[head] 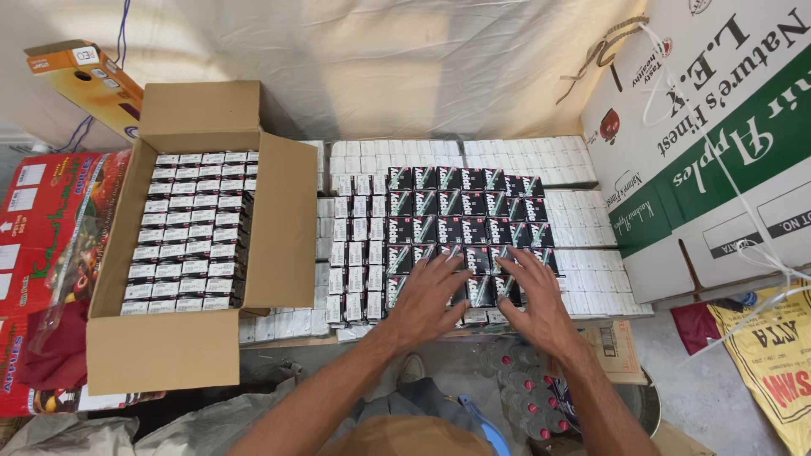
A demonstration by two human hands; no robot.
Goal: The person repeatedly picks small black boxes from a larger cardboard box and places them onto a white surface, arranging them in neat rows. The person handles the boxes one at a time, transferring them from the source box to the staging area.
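Both hands, left hand (427, 297) and right hand (532, 302), were laid flat, fingers spread, on the small black cartons (460, 215); these were judged light, rigid, crushable, best gripped by the sides.

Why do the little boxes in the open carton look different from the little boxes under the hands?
The small boxes in the open carton sit packed in rows, showing mostly white ends. The small boxes under the hands lie out on a flat stack, showing dark faces. The left hand and right hand press on those only. Both lots look the same kind and size.
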